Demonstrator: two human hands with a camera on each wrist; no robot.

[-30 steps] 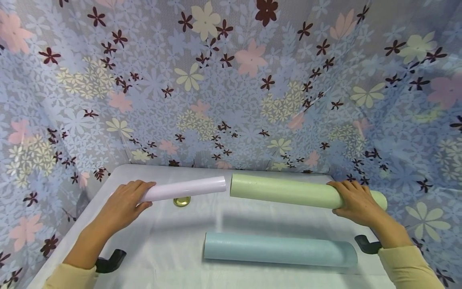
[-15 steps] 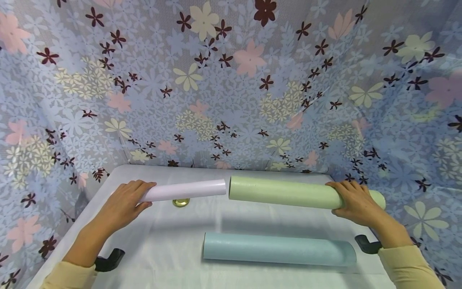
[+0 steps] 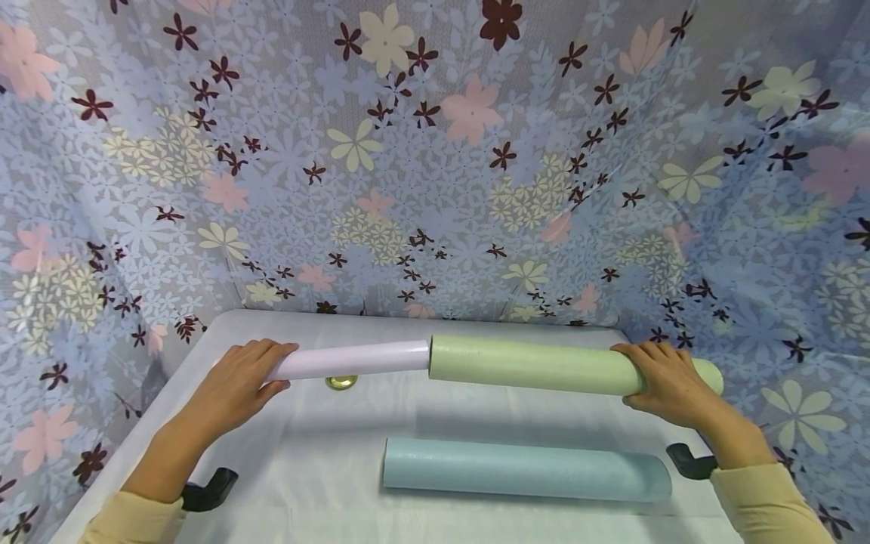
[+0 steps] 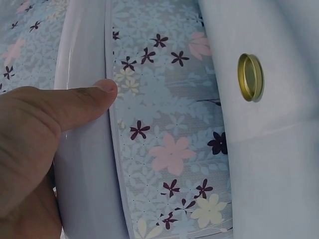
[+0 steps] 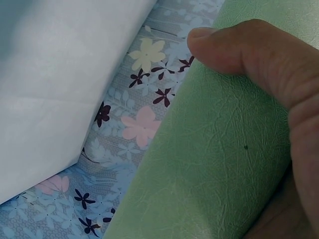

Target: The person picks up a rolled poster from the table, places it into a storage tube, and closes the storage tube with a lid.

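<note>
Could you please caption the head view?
Left hand holds lilac roll, right hand holds green roll, blue roll on white table.

Fairly even light; broad soft shadows on the white table; glare along the lilac tube

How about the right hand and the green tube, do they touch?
Touching. The right wrist view shows the right hand holding the green tube, its thumb lying right across it.
</note>
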